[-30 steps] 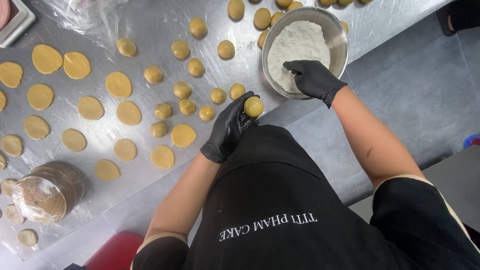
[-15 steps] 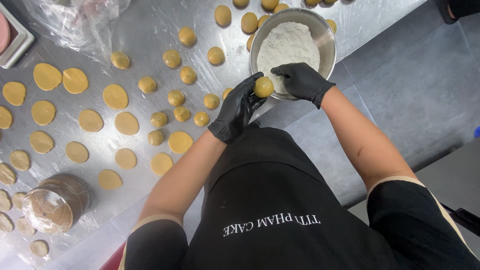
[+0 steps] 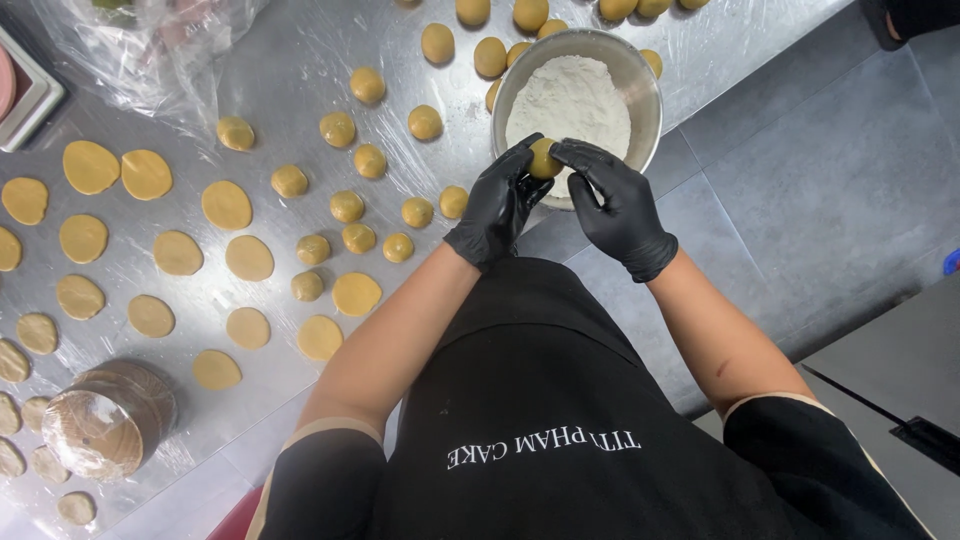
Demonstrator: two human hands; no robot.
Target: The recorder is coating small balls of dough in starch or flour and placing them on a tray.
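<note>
Both my hands wear black gloves and meet over the near rim of a steel bowl (image 3: 640,85) filled with white flour. A yellow dough ball (image 3: 543,158) sits between the fingertips of my left hand (image 3: 498,205) and my right hand (image 3: 618,205). Both hands grip it from either side, just above the flour. Several more dough balls (image 3: 347,206) lie on the steel table (image 3: 300,60) left of the bowl.
Flat yellow dough discs (image 3: 227,205) cover the table's left part. A round clear-wrapped container (image 3: 108,420) stands at the lower left. Crumpled plastic (image 3: 160,45) and a tray corner (image 3: 30,95) lie at the top left. More balls (image 3: 530,14) sit behind the bowl.
My left hand carried the dough ball from the table up to the bowl. My right hand left the flour and closed on the ball too.
</note>
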